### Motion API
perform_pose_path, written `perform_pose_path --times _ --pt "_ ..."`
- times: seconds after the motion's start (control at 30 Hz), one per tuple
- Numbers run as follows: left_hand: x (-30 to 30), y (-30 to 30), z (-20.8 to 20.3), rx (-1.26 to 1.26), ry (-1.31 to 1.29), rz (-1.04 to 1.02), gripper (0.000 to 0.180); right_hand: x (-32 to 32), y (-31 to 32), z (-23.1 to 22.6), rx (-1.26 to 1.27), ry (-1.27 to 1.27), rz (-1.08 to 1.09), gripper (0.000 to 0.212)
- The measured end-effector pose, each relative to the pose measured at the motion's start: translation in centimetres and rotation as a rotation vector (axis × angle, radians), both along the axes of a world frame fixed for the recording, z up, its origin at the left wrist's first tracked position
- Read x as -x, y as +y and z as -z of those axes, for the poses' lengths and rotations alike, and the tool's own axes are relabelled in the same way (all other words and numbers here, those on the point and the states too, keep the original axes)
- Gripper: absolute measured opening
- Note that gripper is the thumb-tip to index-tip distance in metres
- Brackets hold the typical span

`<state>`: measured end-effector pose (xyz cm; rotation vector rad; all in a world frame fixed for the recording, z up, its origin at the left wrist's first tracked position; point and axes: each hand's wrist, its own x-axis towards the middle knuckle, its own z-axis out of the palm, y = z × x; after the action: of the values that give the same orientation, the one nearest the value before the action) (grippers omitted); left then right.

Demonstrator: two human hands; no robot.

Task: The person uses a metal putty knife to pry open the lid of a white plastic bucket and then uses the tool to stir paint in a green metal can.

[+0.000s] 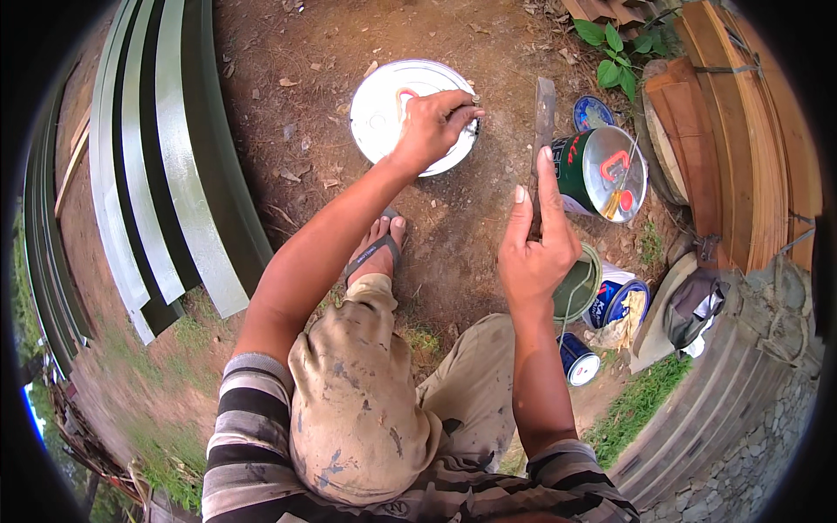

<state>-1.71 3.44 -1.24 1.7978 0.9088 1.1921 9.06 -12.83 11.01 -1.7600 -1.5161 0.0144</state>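
A round tin with a white lid (373, 122) stands on the soil ahead of me, a red loop handle on its top. My left hand (433, 128) reaches over that lid, fingers curled together with the tips by its right rim. Whether they grip the rim or something small is hidden. My right hand (542, 254) is closed around a flat, dark, worn bar (545, 113), held pointing away from me, with the index finger stretched along it. The bar's far end is up and right of the tin, apart from it. Its material is unclear.
At right lie a dark green tin (602, 174) with a red handle, a blue lid (593, 113), a green pot (577, 283), a small blue can (577, 359) and a cloth (623, 324). Green-painted metal strips (187, 131) line the left; wooden planks (758, 148) stand far right.
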Motion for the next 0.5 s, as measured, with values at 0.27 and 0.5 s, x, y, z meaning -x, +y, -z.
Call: perform_pose_path --times 0.27,0.5 --pt "-0.1 -0.1 0.4 -0.076 0.080 0.077 0.015 0.2 -1.2 0.0 0.022 0.081 -0.007 0.049" --pt "0.1 -0.2 0.1 -0.046 0.153 0.140 0.013 0.7 -1.1 -0.7 0.057 0.110 0.010 0.049"
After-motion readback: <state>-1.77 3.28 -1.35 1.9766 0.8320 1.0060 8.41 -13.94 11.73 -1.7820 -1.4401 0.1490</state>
